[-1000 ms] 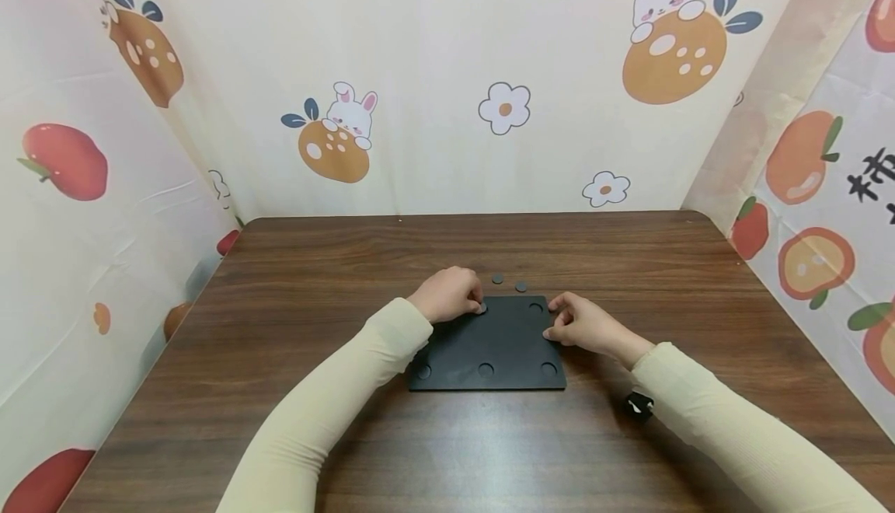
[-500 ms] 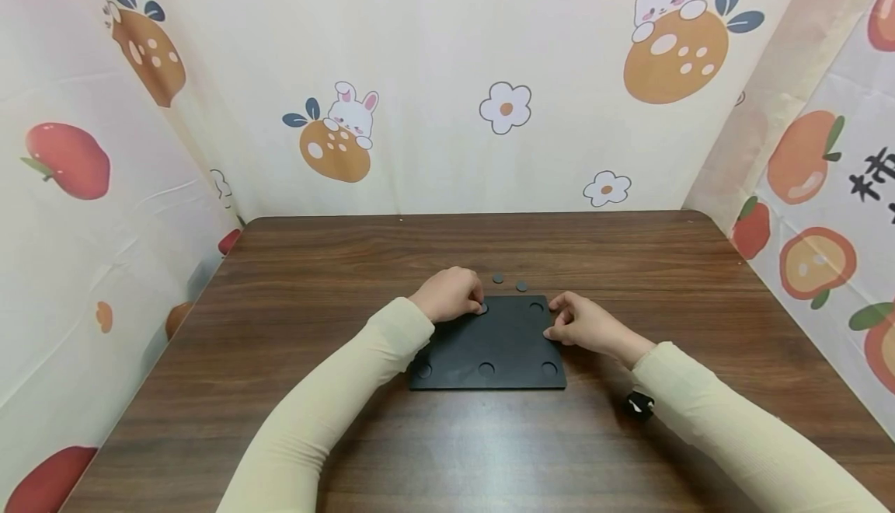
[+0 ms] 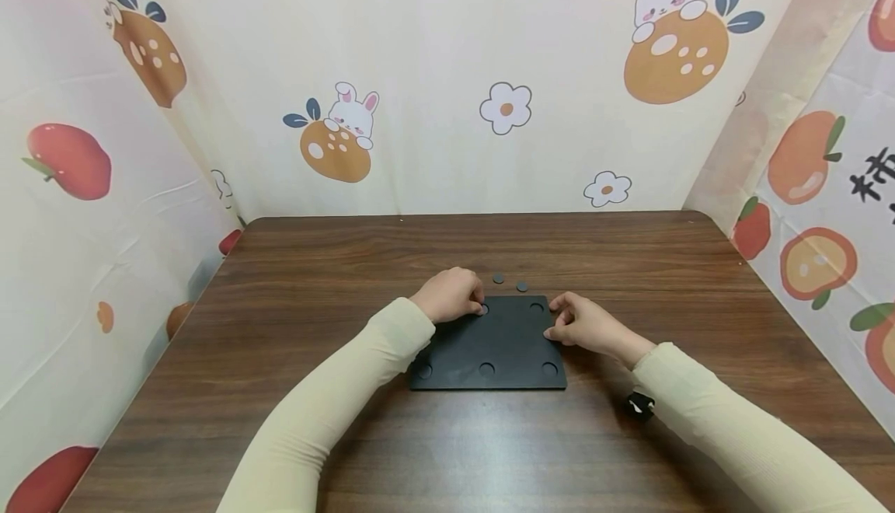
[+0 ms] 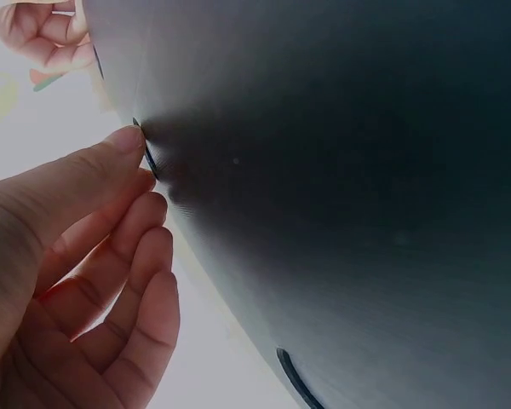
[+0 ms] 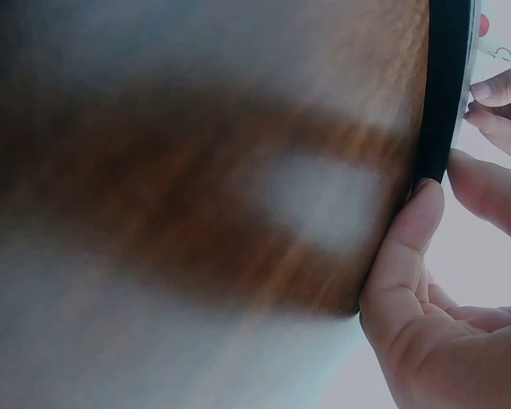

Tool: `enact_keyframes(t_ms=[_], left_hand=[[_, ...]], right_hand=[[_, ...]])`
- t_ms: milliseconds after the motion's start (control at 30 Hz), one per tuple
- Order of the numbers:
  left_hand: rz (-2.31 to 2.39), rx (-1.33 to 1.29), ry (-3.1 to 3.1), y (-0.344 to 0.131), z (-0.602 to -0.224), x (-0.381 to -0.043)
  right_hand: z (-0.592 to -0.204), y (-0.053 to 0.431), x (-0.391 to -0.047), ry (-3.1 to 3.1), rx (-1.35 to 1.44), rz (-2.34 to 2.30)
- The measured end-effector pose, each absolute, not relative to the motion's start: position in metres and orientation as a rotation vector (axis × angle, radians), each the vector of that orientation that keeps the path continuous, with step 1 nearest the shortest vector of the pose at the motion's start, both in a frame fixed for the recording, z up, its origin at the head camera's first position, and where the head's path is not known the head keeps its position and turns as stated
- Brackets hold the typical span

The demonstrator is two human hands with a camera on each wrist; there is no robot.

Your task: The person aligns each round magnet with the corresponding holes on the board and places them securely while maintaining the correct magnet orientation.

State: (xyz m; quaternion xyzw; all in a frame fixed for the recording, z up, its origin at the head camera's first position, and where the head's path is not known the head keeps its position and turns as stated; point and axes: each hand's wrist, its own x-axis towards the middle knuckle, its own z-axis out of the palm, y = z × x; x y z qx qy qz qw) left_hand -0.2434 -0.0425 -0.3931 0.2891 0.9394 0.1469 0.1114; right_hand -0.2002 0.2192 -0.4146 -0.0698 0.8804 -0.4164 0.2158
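In the head view, a flat black board (image 3: 492, 342) with shallow round recesses lies on the wooden table. My left hand (image 3: 447, 295) is at the board's far edge, its thumb and forefinger pinching a small dark disc (image 3: 485, 309) at the middle recess. The fingers partly hide that disc, so how deep it sits is unclear. At the right edge, my right hand (image 3: 583, 325) touches the board with its thumb and a fingertip, the fingers loosely bent. In the right wrist view, the thumb and finger meet the board's black edge (image 5: 443, 77).
Two more dark discs, one (image 3: 498, 278) and another (image 3: 521, 286), lie on the table (image 3: 336, 253) just beyond the board. Patterned cloth walls (image 3: 433, 47) surround the table's back and sides. A small black object (image 3: 639, 405) is at the right sleeve.
The disc under my left fingertips now looks flatter against the middle recess than before. Both hands, the board and the two loose discs have stayed in place.
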Motion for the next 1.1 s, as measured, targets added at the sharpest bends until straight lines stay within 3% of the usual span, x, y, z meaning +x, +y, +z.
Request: enact_keyframes(t_ms=[533,1100], left_hand=[[0.465,0.837,2.756,-0.048,-0.390,-0.241],[0.727,0.703,2.812,-0.085,-0.384,-0.232]], right_hand=[[-0.414,0.219,-0.200,2.438,-0.189,-1.152],[-0.414,0.219,-0.199,2.437,-0.192,-1.165]])
